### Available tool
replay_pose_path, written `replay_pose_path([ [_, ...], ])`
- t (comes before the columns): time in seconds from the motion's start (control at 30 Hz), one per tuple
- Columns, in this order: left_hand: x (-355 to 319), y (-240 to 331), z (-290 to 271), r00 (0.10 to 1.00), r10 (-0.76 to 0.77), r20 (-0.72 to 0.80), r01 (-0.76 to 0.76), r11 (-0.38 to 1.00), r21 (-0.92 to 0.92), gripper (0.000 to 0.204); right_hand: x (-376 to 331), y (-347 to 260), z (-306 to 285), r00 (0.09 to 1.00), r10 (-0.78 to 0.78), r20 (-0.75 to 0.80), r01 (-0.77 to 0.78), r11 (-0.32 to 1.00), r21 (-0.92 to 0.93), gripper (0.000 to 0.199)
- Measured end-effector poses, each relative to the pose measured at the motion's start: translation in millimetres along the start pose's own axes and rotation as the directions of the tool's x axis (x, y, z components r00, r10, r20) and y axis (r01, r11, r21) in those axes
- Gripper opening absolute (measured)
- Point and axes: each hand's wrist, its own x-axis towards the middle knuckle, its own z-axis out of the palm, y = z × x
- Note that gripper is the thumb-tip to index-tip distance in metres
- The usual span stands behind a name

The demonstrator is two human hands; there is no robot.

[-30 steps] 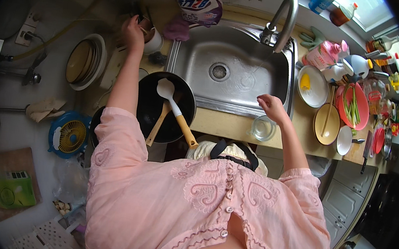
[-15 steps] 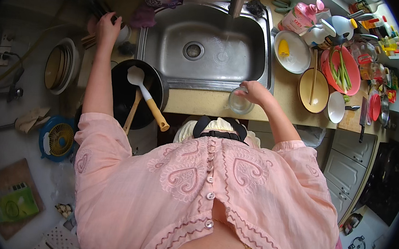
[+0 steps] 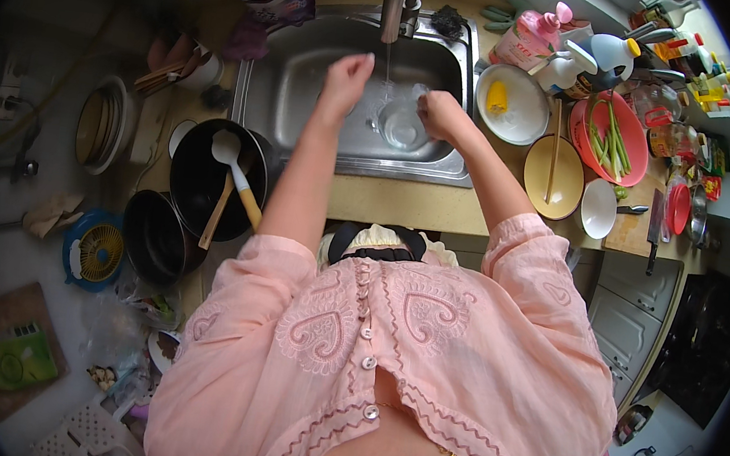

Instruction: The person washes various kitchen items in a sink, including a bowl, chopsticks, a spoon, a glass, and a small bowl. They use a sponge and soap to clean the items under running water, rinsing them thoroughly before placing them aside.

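My right hand [image 3: 443, 115] grips a clear glass cup [image 3: 402, 124] by its side, over the right part of the steel sink [image 3: 301, 153]. A thin stream of water falls from the faucet [image 3: 395, 15] just beyond the cup. My left hand [image 3: 346, 84] is over the middle of the sink, left of the stream. Its fingers are curled together, and whatever they hold, if anything, is hidden. The two hands are apart.
Left of the sink stand a black wok [image 3: 197, 164] with a white ladle [image 3: 226, 147], a second black pot [image 3: 156, 245] and a chopstick holder [image 3: 207, 73]. At right sit a white bowl [image 3: 521, 124], a yellow bowl [image 3: 537, 180], a pink basin [image 3: 579, 131] and a knife [image 3: 655, 227].
My left hand has come from the chopsticks at the left to over the sink. My right hand has lifted the glass cup from the counter's front edge into the sink area.
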Motion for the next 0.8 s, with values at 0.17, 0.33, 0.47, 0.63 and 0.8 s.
replay_pose_path([
  [0.17, -51, -23, 21, 0.802, -0.531, 0.274, 0.579, 0.578, -0.575, 0.055, 26, 3, -36, 0.901, 0.362, 0.238, -0.433, 0.746, 0.505, 0.013],
  [0.33, -53, -27, 33, 0.822, -0.283, 0.494, 0.544, 0.132, -0.829, 0.059, 41, 1, -13, 0.9, 0.395, 0.187, -0.423, 0.679, 0.601, 0.015],
  [0.47, -45, -42, 31, 0.882, -0.18, 0.436, 0.463, 0.157, -0.872, 0.057, 43, -3, 8, 0.917, 0.398, -0.037, -0.303, 0.753, 0.584, 0.02],
  [0.63, -39, -55, 25, 0.887, -0.281, 0.366, 0.419, 0.16, -0.894, 0.059, 21, -33, -16, 0.889, -0.025, -0.458, 0.085, 0.99, 0.11, 0.041],
  [0.8, -33, -46, 23, 0.864, -0.324, 0.385, 0.476, 0.274, -0.836, 0.06, 34, -55, -30, 0.948, 0.033, 0.317, -0.109, 0.968, 0.224, 0.058],
])
